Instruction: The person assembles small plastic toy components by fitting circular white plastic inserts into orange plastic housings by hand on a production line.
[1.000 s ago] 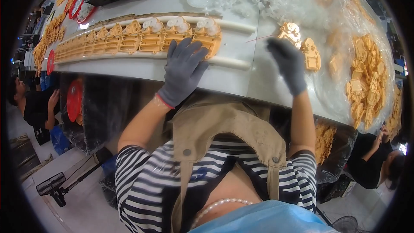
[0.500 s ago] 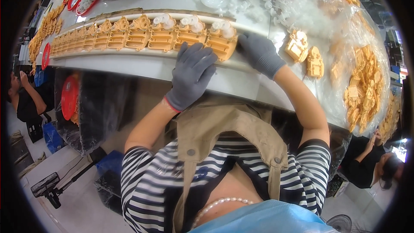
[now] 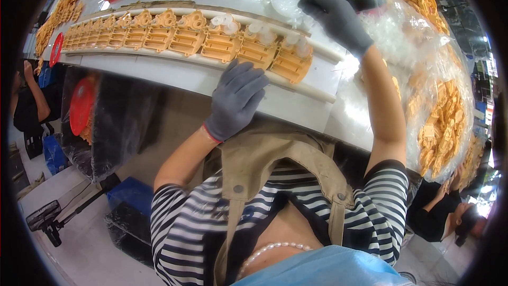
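From the head view, the left gloved hand (image 3: 238, 98) is loosely spread near the close edge of the yellow plastic housings (image 3: 219, 47), which lie along white rails (image 3: 301, 89). The right gloved hand (image 3: 336, 21) is beside a translucent dish (image 3: 282, 1); I cannot tell whether it grips anything. Light left-hand pressure should keep the housings aligned.

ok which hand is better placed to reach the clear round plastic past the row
Probably the right hand: it is out beside the clear round plastic, whereas the left hand is at the near side of the yellow parts, farther off.
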Tool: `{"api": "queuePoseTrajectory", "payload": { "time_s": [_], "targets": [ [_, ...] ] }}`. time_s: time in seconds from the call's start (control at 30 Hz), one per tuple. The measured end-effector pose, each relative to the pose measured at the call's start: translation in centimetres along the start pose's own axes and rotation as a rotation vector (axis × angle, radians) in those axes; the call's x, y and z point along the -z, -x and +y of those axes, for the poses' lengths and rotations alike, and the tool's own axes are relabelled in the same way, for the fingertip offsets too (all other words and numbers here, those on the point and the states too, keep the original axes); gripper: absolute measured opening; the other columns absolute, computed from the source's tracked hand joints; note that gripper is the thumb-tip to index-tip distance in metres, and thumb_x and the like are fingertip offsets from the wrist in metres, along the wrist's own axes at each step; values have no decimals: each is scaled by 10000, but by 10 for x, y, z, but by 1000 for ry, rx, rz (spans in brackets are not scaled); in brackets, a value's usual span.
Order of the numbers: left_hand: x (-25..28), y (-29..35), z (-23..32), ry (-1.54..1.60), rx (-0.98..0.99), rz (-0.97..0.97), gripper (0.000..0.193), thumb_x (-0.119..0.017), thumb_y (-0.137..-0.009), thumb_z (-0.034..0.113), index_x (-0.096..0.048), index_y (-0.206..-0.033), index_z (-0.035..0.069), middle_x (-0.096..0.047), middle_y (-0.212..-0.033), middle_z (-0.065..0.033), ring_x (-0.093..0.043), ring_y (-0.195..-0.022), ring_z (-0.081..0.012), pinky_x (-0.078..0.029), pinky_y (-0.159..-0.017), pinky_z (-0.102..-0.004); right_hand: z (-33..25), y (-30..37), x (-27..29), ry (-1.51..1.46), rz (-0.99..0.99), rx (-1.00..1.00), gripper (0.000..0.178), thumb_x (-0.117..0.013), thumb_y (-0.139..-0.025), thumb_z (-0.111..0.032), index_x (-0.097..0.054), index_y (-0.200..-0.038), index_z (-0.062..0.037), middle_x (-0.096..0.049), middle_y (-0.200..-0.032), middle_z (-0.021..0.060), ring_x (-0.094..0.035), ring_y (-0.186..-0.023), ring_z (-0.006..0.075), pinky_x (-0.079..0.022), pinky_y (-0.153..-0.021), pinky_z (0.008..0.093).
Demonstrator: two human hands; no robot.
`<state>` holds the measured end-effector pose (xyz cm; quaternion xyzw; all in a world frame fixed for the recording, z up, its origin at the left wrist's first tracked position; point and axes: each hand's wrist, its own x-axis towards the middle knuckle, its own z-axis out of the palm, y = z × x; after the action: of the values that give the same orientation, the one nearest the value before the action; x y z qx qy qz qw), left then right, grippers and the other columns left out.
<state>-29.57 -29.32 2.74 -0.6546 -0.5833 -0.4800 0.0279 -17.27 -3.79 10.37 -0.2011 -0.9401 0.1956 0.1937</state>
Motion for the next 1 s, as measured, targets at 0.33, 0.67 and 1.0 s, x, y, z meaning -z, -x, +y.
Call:
{"api": "queuePoseTrajectory", "payload": {
  "time_s": [0.33, 0.67, 1.0],
  "targets": [
    [0, -2, -12, 14, -70, 20, 282, -694, -749, 4, -652, -1022, 61, -643, -1032, -91, -605, -1005, -306, -450, -971, -453, 18, 123, -8, 193, -312, 24, 370, -568, -850, -22, -653, -1174, -179, -653, -989, 87, -646, -797, 253, -536, -713, 344],
    [-10, -11, -7, -20, -112, 27, 280, -690, -770, 26, -649, -1043, 68, -642, -1042, -85, -606, -1005, -298, -462, -959, -458, 31, 153, 6, 546, -313, -128, 336, -503, -854, -28, -640, -1139, -142, -627, -922, 87, -602, -829, 261, -514, -709, 372],
    [-16, -18, 3, -91, -163, -74, 287, -677, -775, 24, -648, -1059, 55, -651, -1049, -106, -605, -1046, -319, -409, -1015, -484, 53, 115, 9, 239, 76, -338, 182, -624, -873, -210, -610, -989, -71, -624, -844, 137, -617, -762, 310, -484, -697, 407]
  ]
}}
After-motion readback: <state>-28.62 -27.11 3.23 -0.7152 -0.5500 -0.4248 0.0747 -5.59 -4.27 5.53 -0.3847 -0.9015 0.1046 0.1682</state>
